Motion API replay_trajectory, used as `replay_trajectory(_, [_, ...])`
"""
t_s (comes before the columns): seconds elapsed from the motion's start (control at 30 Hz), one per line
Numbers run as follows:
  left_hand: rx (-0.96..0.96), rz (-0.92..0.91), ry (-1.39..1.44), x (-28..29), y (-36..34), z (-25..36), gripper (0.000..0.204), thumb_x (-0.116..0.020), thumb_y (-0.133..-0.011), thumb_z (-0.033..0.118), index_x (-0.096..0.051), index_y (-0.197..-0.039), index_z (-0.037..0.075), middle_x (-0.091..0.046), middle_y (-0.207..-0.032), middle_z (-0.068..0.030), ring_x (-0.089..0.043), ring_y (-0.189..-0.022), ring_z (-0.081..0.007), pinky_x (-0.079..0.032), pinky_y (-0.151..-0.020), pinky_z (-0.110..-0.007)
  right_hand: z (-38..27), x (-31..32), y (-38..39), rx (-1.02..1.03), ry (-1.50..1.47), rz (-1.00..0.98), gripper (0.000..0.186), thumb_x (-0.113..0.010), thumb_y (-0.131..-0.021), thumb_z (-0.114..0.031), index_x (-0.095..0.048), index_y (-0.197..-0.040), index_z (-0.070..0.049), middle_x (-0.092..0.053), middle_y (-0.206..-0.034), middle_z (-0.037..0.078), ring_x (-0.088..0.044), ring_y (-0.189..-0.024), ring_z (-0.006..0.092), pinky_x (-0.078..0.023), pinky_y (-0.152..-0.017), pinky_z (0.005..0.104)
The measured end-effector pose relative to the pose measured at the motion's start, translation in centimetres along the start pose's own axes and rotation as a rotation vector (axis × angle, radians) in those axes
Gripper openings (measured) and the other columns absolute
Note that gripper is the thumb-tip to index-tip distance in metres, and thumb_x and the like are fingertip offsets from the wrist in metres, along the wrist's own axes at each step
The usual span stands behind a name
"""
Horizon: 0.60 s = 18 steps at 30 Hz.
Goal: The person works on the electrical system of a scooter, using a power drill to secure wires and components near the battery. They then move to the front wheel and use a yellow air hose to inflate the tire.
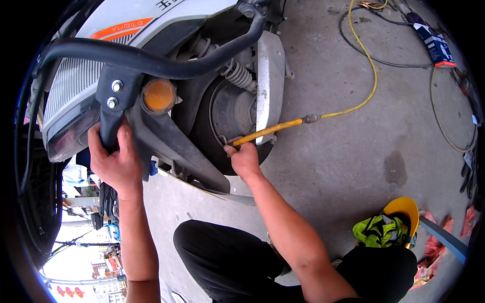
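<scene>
My left hand (115,164) is closed round the lower end of a black metal bumper bracket (112,129), just under its two bolts. The bracket belongs to a white vehicle (187,15) with a round orange reflector (159,96). In my right hand (246,160) is the end of a yellow air hose (275,132), held low at the wheel (230,113). My fingers are at the wheel's rim; whether the hose end is joined to a valve there cannot be seen. A coil spring (238,77) sits above the wheel, beside a scuffed white mudguard (268,83).
A thick black bar (166,63) curves across the vehicle's front. The thin yellow hose (374,81) runs over the concrete floor to the far right, near a dark cable (348,40) and a blue box (435,45). At right lie a yellow hard hat (404,207) and a green vest (379,230).
</scene>
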<state>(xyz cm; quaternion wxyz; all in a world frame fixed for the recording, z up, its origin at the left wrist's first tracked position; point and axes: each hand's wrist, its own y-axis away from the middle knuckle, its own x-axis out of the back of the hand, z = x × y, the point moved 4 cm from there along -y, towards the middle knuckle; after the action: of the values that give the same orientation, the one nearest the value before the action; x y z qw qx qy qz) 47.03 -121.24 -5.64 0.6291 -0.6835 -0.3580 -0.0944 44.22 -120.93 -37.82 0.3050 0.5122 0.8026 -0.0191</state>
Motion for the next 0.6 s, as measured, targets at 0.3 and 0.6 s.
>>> replay_trajectory(0.3, [-0.005, 0.037, 0.061, -0.2, 0.1, 0.2, 0.027, -0.072, -0.081, 0.023, -0.058, -0.091, 0.003, -0.055, -0.070, -0.0073, -0.047, -0.061, -0.0128, -0.042, -0.060, -0.024, 1.9, -1.4, -0.8, 0.022, -0.091, 0.126, 0.009, -0.065, -0.086, -0.005, -0.062, -0.091, 0.001, -0.058, -0.065, 0.002, -0.050, -0.054, 0.0085, -0.041, -0.050, 0.0261])
replay_trajectory(0.6, [0.132, -0.045, 0.086, -0.2, -0.8, 0.8, 0.025, -0.069, -0.082, 0.021, -0.057, -0.091, 0.000, -0.054, -0.071, -0.0056, -0.046, -0.066, -0.0109, -0.040, -0.062, -0.023, 1.0, -1.2, -1.4, 0.060, 0.078, 0.140, 0.015, -0.067, -0.084, -0.011, -0.065, -0.088, 0.002, -0.064, -0.068, 0.010, -0.060, -0.059, 0.0145, -0.045, -0.054, 0.0296])
